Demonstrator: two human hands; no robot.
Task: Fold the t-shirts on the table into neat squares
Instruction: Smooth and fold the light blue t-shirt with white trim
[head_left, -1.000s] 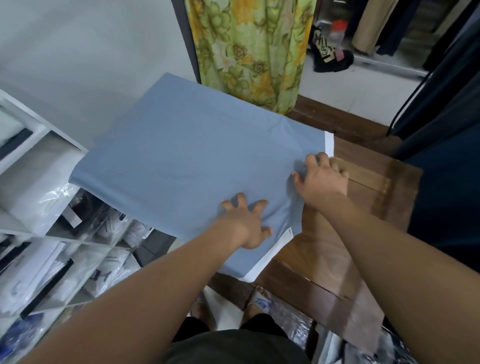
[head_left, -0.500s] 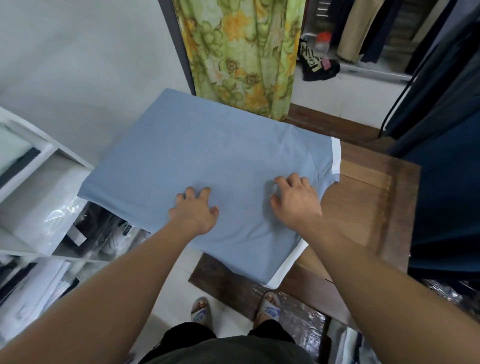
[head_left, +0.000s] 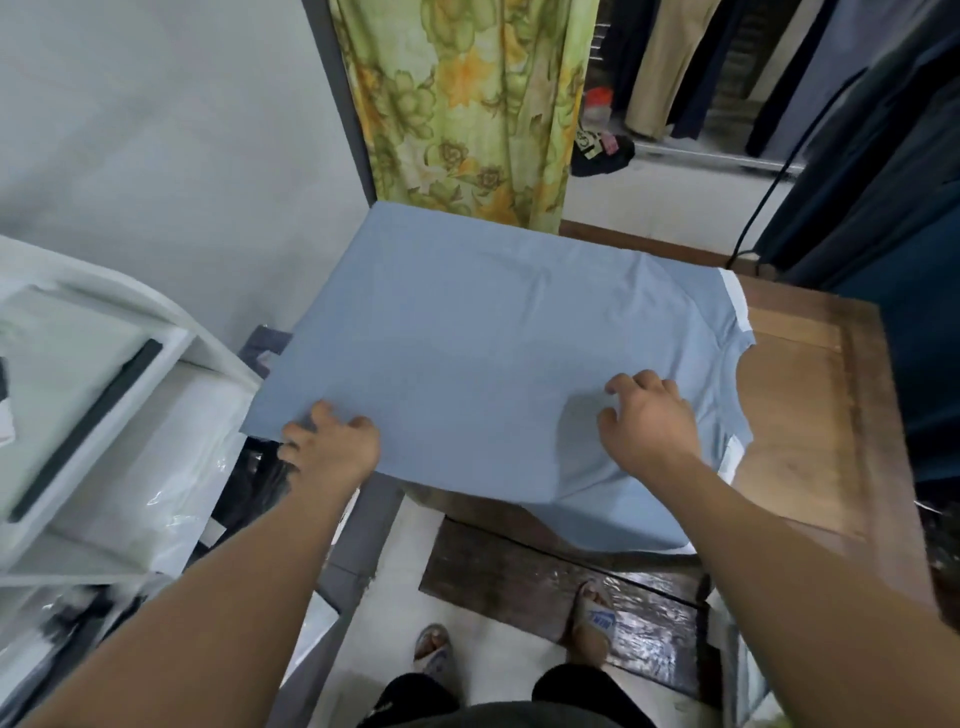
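Now left grip (head_left: 332, 447) pinches t-shirt (head_left: 493, 353) corner; right grip (head_left: 652, 421) curled on cloth, hold unclear; bare table (head_left: 810, 415) rightward

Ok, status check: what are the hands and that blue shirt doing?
Left hand grips t-shirt corner. Right hand bent-fingered on it, grip unclear. Spread out, unfolded, overhanging table edge.

Motion blur smears the left grip (head_left: 332, 447) at the near corner of the t-shirt (head_left: 493, 364), so its hold cannot be told. The t-shirt hides the left part of the counter (head_left: 810, 415).
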